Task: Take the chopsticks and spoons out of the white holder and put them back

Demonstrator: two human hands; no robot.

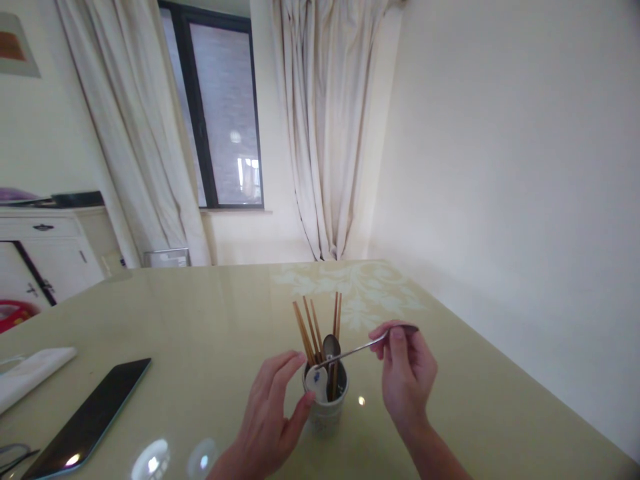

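My right hand [407,370] pinches a long metal spoon [355,349] near its bowl end, above and to the right of the cup. The spoon's thin handle slants down left, its tip over the cup's mouth. A pale cup [327,415] stands upright on the table, holding several wooden chopsticks [313,327], another metal spoon [331,347] with its bowl up, and a white ceramic spoon [317,383] with a blue mark. My left hand [273,407] curves around the cup's left side, thumb at the near rim and fingertips at the far rim. The cup's lower left is partly hidden by it.
A black phone-like slab [93,417] and a white flat object [35,377] lie on the glossy green table [200,320] at left. A white wall [525,200] runs along the right edge. Behind are curtains [325,120] and a window [225,113].
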